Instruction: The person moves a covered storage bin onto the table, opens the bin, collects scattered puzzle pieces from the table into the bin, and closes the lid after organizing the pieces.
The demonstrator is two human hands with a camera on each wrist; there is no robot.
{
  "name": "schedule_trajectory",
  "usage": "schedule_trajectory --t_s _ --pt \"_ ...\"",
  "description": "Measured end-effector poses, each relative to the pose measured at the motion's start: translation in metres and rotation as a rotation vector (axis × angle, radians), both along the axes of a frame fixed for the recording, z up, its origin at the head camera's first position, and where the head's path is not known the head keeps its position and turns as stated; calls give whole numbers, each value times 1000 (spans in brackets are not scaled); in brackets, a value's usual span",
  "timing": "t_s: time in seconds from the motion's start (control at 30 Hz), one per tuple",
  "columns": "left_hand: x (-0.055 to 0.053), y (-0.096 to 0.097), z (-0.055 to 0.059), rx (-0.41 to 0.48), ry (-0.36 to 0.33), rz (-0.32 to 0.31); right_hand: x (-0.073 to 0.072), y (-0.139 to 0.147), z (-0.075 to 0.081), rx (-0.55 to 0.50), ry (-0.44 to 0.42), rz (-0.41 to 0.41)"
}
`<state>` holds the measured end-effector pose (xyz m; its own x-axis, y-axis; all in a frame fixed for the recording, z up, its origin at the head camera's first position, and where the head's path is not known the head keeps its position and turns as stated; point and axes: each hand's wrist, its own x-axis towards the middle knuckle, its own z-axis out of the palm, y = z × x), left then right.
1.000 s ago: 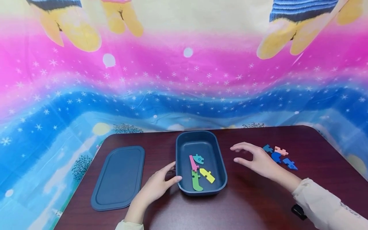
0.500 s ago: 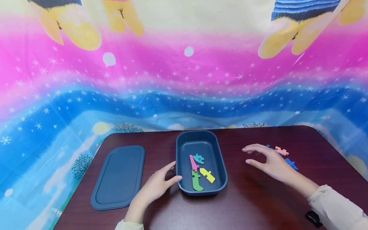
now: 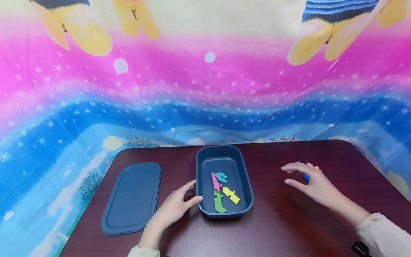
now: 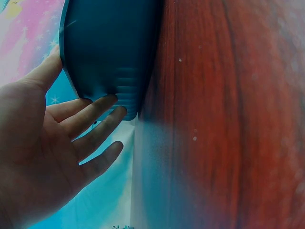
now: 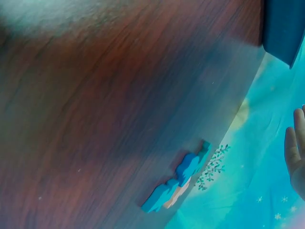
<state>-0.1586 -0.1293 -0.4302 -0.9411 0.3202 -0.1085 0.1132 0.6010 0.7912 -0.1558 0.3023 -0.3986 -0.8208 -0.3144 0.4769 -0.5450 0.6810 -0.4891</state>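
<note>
Fingers (image 4: 93,109) of the left hand (image 3: 173,210) are resting spread and nearly straight against the storage box (image 3: 244,182), the thumb touching its rim, gripping nothing. The box, holding four jigsaw pieces (image 3: 231,195), is standing mid-tabletop (image 3: 273,228); leaning harder could shift it. Right hand (image 3: 316,187) fingers are hovering, loosely curved, thumb apart, holding nothing. Clustered loose pieces (image 5: 188,167) are lying toward the far right corner; a careless fingertip could scatter them.
</note>
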Motion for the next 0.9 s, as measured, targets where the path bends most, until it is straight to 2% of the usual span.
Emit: schedule_trajectory --t_s 0.23,0.6,0.9 --pt "0 1 1 -1 9 1 4 10 1 3 3 -55" --pt "1 0 1 1 6 1 10 30 0 22 -116 -157" --pt "0 0 0 2 1 -1 11 45 -6 29 -110 -172"
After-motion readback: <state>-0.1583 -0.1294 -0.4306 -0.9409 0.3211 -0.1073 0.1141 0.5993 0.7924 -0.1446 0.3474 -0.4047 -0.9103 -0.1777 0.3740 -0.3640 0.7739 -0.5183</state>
